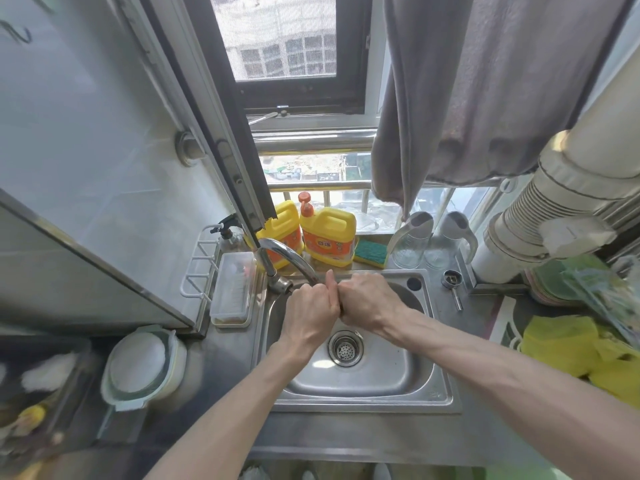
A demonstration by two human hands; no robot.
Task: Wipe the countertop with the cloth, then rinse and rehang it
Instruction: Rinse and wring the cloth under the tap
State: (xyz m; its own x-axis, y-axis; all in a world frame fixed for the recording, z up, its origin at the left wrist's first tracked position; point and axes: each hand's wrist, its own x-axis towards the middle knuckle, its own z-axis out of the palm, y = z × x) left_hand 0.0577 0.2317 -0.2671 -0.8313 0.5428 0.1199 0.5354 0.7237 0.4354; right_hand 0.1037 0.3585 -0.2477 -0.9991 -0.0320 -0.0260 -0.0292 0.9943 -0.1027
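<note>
Over the sink (440,393), beneath the faucet (291,254), the left hand (308,315) and right hand (367,301) are clenched together, apparently so the cloth is wrung above the drain (345,348). Only a dark sliver is glimpsed between the fists; the cloth cannot be confirmed.

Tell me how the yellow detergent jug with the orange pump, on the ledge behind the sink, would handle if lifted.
The yellow detergent jug with the orange pump looks rigid plastic, so it should hold its shape. Its moulded handle suggests an easy one-handed lift. How full it is cannot be told, so the weight is uncertain; standing beside the steel sink, it may be wet and slippery.
</note>
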